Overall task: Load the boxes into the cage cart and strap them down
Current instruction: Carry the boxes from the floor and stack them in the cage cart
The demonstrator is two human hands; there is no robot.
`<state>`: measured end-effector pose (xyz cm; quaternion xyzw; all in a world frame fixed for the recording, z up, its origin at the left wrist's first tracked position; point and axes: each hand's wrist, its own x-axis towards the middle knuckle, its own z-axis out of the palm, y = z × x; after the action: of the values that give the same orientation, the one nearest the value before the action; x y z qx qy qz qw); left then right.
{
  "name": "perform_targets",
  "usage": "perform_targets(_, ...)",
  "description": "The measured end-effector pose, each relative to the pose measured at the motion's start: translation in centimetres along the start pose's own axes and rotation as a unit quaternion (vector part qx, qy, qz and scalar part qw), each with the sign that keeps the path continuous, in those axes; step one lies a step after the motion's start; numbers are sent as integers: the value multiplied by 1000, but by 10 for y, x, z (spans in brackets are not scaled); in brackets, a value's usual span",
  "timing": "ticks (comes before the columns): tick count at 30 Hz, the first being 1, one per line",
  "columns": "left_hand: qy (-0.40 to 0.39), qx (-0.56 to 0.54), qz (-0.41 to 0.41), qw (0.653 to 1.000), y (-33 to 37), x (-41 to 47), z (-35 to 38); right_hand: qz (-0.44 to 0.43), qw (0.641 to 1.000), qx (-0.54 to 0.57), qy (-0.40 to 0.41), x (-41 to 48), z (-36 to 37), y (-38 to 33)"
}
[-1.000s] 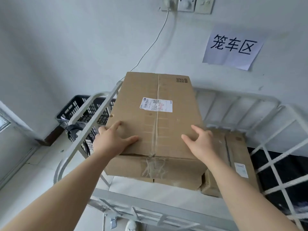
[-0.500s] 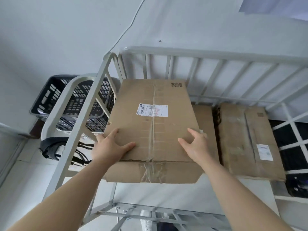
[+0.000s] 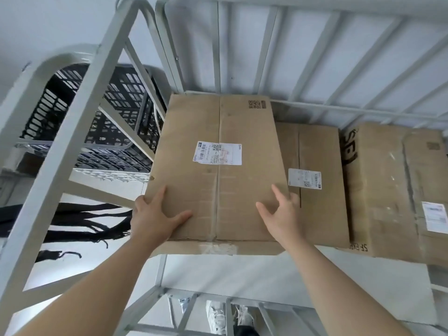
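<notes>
A large cardboard box [image 3: 218, 132] with a white shipping label sits low inside the white metal cage cart [image 3: 242, 44], against its left rear corner. My left hand [image 3: 152, 219] grips the box's near left corner, thumb on top and fingers down the side. My right hand [image 3: 281, 219] grips the near right edge the same way. Two more boxes lie inside the cart: a second box [image 3: 315, 146] directly to the right, partly hidden behind the held one, and a third box [image 3: 378, 185] with black lettering further right.
A black plastic crate [image 3: 116, 122] stands outside the cart's left side rail [image 3: 63, 166]. Black straps [image 3: 80, 221] hang below it on the left. The cart's white floor [image 3: 242, 275] shows in front of the boxes. White shoes [image 3: 218, 316] appear at the bottom.
The box has come down from above the cart's top rail into the cage, beside the second box. Both hands kept their hold on its near corners. The view tilted downward.
</notes>
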<state>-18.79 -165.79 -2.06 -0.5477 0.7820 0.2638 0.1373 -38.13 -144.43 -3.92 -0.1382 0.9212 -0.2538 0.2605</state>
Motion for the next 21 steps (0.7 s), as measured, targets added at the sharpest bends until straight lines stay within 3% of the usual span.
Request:
perform_targets(12, -15, 49, 16, 999, -26, 78, 44, -11, 999, -34, -40, 35, 71, 20)
perform_targets(21, -18, 123, 14, 992, -22, 79, 52, -36, 989, -128, -65, 42, 72, 12)
